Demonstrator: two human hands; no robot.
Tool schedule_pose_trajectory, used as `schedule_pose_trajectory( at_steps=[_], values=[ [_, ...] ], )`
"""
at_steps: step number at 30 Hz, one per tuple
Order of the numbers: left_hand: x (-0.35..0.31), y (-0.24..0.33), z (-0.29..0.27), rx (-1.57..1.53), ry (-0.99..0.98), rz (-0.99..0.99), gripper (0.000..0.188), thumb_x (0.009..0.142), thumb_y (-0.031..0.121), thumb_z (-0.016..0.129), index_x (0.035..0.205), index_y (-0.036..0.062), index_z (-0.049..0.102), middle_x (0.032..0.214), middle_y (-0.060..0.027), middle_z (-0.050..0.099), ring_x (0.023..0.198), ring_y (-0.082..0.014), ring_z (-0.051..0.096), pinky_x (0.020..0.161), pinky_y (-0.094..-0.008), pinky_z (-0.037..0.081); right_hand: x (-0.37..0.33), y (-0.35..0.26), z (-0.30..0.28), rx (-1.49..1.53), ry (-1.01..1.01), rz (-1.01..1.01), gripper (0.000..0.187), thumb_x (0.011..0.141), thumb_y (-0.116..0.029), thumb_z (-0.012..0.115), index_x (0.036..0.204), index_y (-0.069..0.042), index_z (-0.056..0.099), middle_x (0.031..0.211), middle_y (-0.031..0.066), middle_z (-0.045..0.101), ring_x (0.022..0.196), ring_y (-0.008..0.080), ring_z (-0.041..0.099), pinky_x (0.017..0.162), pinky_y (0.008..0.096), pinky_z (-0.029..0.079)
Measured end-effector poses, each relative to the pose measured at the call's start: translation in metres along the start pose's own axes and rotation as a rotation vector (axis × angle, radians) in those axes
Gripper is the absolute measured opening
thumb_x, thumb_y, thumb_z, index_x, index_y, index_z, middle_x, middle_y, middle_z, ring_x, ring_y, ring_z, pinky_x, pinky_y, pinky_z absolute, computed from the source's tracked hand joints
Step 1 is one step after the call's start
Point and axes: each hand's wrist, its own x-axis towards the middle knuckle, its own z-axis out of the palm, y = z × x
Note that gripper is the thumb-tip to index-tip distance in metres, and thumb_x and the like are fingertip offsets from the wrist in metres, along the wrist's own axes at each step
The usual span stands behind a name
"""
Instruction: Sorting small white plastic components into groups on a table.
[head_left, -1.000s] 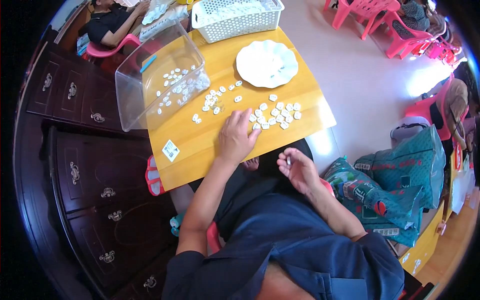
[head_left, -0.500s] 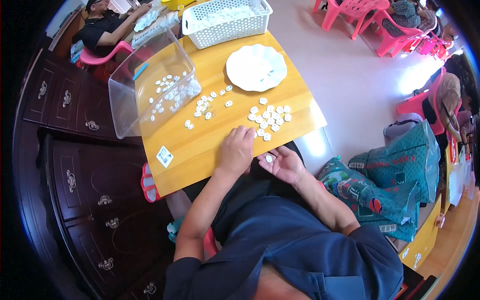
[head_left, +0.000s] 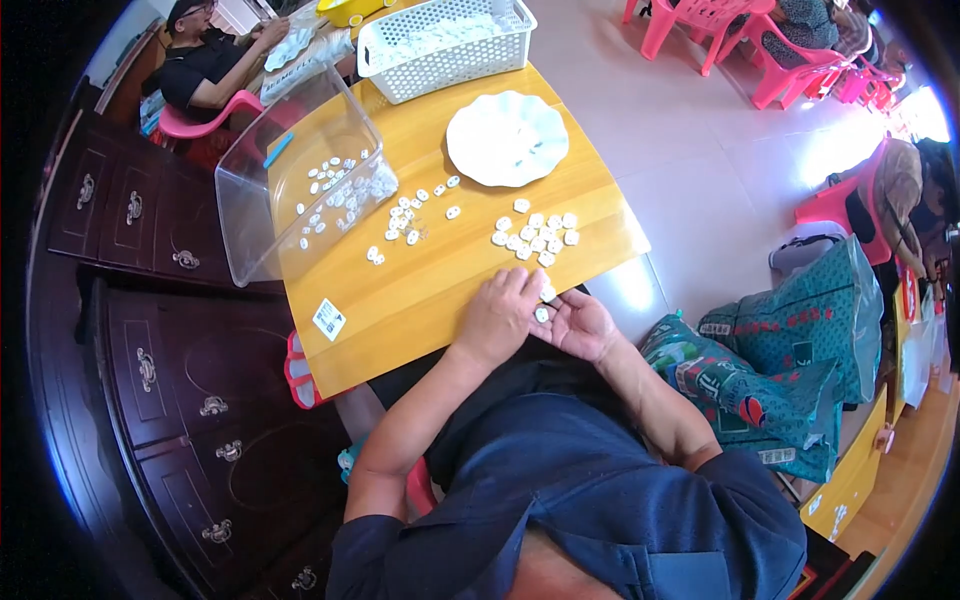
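Small white rounded plastic pieces, each with dark marks, lie on the wooden table. A cluster of pieces [head_left: 540, 232] is beyond my hands, near the table's right edge. My left hand [head_left: 498, 312] is at the near edge, back up, fingers bent and close together. A white piece [head_left: 548, 292] shows at its fingertips; anything under the fingers is hidden. Palm up and just past the edge, my right hand [head_left: 582, 326] holds another white piece [head_left: 542, 314] near its fingertips. The two hands meet there. A second group of pieces [head_left: 403, 215] lies farther left.
A clear plastic bin [head_left: 240, 235] with pieces and a blue stick [head_left: 279, 150] stands at the left. Behind are a white scalloped plate [head_left: 490, 150] and a white perforated basket [head_left: 440, 75]. Green bags [head_left: 800, 310] stand right; dark drawers [head_left: 160, 340] flank the left. Another person [head_left: 205, 75] sits far left.
My left hand has moved right along the table edge to my right hand. Pieces at the cluster's near side have left their place, and one shows at the fingertips.
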Motion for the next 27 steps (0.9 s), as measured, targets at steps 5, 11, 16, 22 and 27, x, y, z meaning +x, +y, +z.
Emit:
schedule_pose_trajectory(
  at_steps=[5, 11, 16, 22, 27],
  values=[
    [-0.008, 0.026, 0.010, -0.117, -0.024, 0.105, 0.033, 0.087, 0.010, 0.058, 0.118, 0.0009, 0.065, 0.095, -0.0115, 0.062, 0.090, -0.0306, 0.064, 0.079, -0.0421, 0.053, 0.004, -0.007, -0.016, -0.012, -0.028, 0.000, 0.038, 0.109, -0.024, 0.039, 0.136, 0.000, 0.052, 0.130, 0.0158, 0.063, 0.120, 0.0301, 0.062, 0.107, 0.0496, 0.050],
    [0.020, -0.006, -0.017, -0.142, 0.086, -0.082, 0.042, 0.091, 0.012, 0.064, 0.131, 0.0004, 0.060, 0.124, -0.0225, 0.061, 0.113, -0.0399, 0.059, 0.096, -0.0458, 0.050, 0.005, -0.011, -0.021, -0.096, 0.046, -0.019, 0.041, 0.109, -0.028, 0.043, 0.136, 0.002, 0.053, 0.127, 0.0216, 0.064, 0.109, 0.0363, 0.067, 0.096, 0.0505, 0.058],
    [0.028, -0.022, 0.000, -0.002, 0.074, -0.151, 0.066, 0.094, 0.032, 0.067, 0.148, 0.0020, 0.045, 0.153, -0.0283, 0.037, 0.143, -0.0476, 0.033, 0.117, -0.0512, 0.032, 0.002, -0.010, -0.009, -0.085, -0.059, 0.007, 0.048, 0.110, -0.035, 0.037, 0.142, 0.000, 0.049, 0.133, 0.0198, 0.062, 0.115, 0.0366, 0.064, 0.099, 0.0511, 0.055],
    [0.017, -0.004, 0.012, 0.063, -0.051, -0.065, 0.073, 0.091, 0.041, 0.069, 0.150, 0.0049, 0.044, 0.154, -0.0273, 0.038, 0.144, -0.0473, 0.032, 0.118, -0.0545, 0.030, 0.002, -0.014, -0.015, -0.031, -0.085, -0.029, 0.048, 0.111, -0.035, 0.032, 0.146, -0.005, 0.046, 0.141, 0.0154, 0.058, 0.127, 0.0323, 0.058, 0.108, 0.0520, 0.048],
    [0.003, 0.006, 0.013, -0.029, -0.047, -0.065, 0.074, 0.090, 0.038, 0.070, 0.148, 0.0015, 0.044, 0.152, -0.0269, 0.040, 0.143, -0.0455, 0.035, 0.118, -0.0535, 0.031, 0.006, -0.015, -0.019, -0.053, -0.073, -0.025, 0.047, 0.111, -0.032, 0.031, 0.147, -0.005, 0.045, 0.142, 0.0146, 0.056, 0.128, 0.0315, 0.057, 0.109, 0.0497, 0.047]
  ],
)
